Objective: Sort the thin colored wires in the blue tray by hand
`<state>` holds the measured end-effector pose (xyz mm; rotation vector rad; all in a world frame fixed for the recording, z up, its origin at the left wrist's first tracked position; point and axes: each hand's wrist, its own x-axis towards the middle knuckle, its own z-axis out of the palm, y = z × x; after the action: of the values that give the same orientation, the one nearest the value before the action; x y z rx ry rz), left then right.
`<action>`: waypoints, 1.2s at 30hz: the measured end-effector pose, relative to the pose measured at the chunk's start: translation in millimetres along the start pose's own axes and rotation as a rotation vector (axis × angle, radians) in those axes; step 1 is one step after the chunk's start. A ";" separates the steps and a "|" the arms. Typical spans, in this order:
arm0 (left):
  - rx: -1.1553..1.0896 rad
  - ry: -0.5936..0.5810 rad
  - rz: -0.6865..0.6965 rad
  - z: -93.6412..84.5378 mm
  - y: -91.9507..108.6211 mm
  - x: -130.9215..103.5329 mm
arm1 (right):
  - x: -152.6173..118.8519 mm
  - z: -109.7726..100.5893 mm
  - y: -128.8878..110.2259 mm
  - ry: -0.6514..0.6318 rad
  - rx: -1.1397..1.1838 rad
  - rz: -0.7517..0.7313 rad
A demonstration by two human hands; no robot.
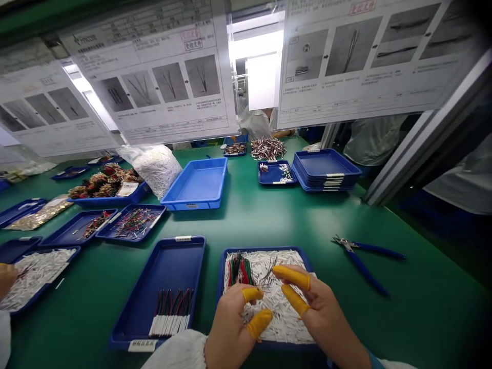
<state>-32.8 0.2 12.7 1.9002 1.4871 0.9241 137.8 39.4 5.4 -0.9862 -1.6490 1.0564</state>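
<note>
A dark blue tray [305, 256] full of short white tubes [282, 325] lies below my hands. At its upper left sits a bundle of red, green and black wires [239, 269]. My left hand [234, 320] is over the tray's left side, its yellow-covered thumb and index finger apart. My right hand [313, 302] hovers over the right side, yellow-covered thumb and index finger also apart. A few thin loose wires [268, 271] lie near its index fingertip; whether they touch it I cannot tell.
Left of the tray, another blue tray [175, 261] holds a row of wires with white sleeves [169, 323]. Blue-handled cutters [351, 248] lie open at right. Behind are a light blue bin [200, 184] and stacked trays [326, 166]. A co-worker's hand [6, 279] shows at far left.
</note>
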 end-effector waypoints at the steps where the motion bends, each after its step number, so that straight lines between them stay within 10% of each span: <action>1: -0.003 0.012 -0.034 0.9 -0.1 0.4 | -1.0 0.2 -0.5 -0.012 0.000 0.011; 6: 0.019 0.132 -0.173 4.3 -5.5 1.0 | -4.3 0.8 -1.0 -0.023 0.029 0.084; 36: 0.030 0.151 0.002 7.0 -1.1 -4.3 | 0.8 11.2 -7.4 0.168 0.651 0.564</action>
<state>-28.6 -3.8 6.8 1.8894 1.5939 1.0726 125.8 35.6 10.2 -1.0650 -0.7914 1.6879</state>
